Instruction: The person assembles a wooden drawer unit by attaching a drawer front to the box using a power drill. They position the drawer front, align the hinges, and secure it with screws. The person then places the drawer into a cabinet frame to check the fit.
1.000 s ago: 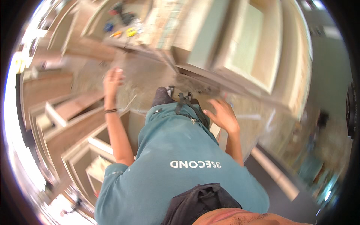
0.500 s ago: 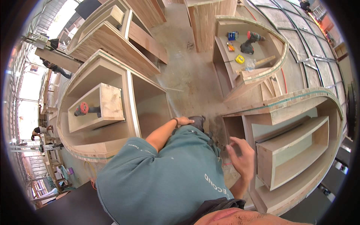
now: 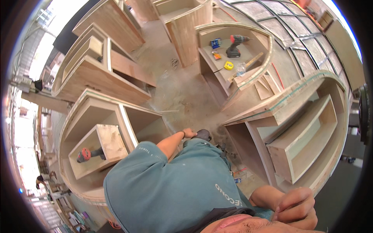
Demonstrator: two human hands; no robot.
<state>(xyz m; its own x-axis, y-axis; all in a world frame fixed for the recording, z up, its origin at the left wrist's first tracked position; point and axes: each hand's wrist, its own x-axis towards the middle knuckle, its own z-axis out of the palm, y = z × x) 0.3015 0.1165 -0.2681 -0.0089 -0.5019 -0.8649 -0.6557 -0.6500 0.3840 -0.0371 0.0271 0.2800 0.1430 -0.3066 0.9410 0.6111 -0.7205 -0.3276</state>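
Note:
My left hand [image 3: 189,133], with a dark band at its wrist, rests on my leg beside my dark shoe [image 3: 203,134]. Its fingers lie flat as far as they show, and nothing is in them. At the lower right, my right hand [image 3: 297,207] is raised close to the camera with its fingers curled together. What they pinch, if anything, cannot be made out. Closest to it stands a curved wooden cabinet [image 3: 256,112] with a box-like drawer [image 3: 280,155] inside. On my left, a red and black power drill [image 3: 86,155] lies in the drawer of another curved cabinet [image 3: 130,138].
Ahead on the right, a cabinet [image 3: 200,39] carries a second drill [image 3: 234,47], a yellow tape measure [image 3: 229,65], a blue box [image 3: 215,43] and a wood strip [image 3: 254,59]. More plywood cabinets [image 3: 101,79] stand far left. A metal frame [image 3: 268,23] lies beyond.
My right hand has risen from beside the right cabinet toward the camera at lower right, its fingers curling in. My left hand stays on my leg. The whole view has tilted.

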